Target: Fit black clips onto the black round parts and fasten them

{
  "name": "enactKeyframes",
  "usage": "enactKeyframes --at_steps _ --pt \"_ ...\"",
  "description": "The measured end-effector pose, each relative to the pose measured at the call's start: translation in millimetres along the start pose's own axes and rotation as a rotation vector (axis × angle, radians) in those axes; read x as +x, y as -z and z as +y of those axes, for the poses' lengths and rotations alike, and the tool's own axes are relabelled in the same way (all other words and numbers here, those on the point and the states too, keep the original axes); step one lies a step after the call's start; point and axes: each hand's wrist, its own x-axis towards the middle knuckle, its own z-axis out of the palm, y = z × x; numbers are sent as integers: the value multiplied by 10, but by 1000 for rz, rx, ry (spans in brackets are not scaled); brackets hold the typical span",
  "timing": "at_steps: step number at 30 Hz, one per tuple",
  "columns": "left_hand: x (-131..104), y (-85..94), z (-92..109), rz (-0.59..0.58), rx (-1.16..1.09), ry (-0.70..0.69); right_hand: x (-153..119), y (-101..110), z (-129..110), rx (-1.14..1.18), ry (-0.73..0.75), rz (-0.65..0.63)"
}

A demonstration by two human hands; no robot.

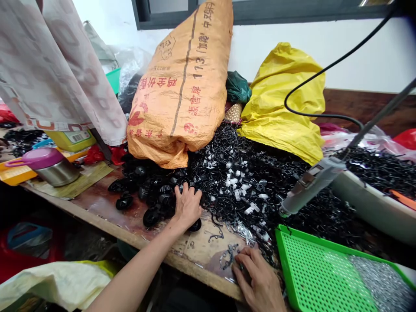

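Observation:
My left hand reaches over a heap of round black plastic parts, palm down. Its fingers are spread, with the tips touching the parts at the heap's right side. My right hand rests at the table's front edge, fingers curled and thumb close to the index finger. Whatever lies between those fingers is hidden. Just left of its fingertips are small thin black pieces. Behind it spreads a large pile of small black parts, with white plastic pieces on top.
A grey electric screwdriver hangs at the right above a green perforated tray holding small metal pins. An orange woven sack and a yellow bag stand behind. A steel cup with a purple lid is at left.

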Motion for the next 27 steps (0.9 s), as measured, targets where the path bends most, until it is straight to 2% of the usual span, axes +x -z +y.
enactKeyframes --at_steps 3,7,13,16,18,20,23,25,27 --pt "-33 15 -85 -7 -8 -23 -1 11 -11 43 -17 -6" --pt "-56 121 -164 -7 -24 -48 11 18 -16 87 -47 -10" --pt "-80 263 -113 58 -88 -19 -4 39 -47 78 -29 58" --pt "-226 327 -35 130 -179 -2 22 36 -87 38 19 15" --pt "-379 374 42 193 -308 -6 80 14 -122 -5 33 -55" --pt "-547 430 133 205 -449 9 174 -20 -157 -39 34 -136" --pt "-765 508 261 37 -674 104 352 -44 -191 -30 5 -242" --pt "-859 530 328 -91 -816 183 453 -3 -201 36 -58 -252" --pt "-909 520 393 -164 -917 243 507 93 -216 208 -128 -231"
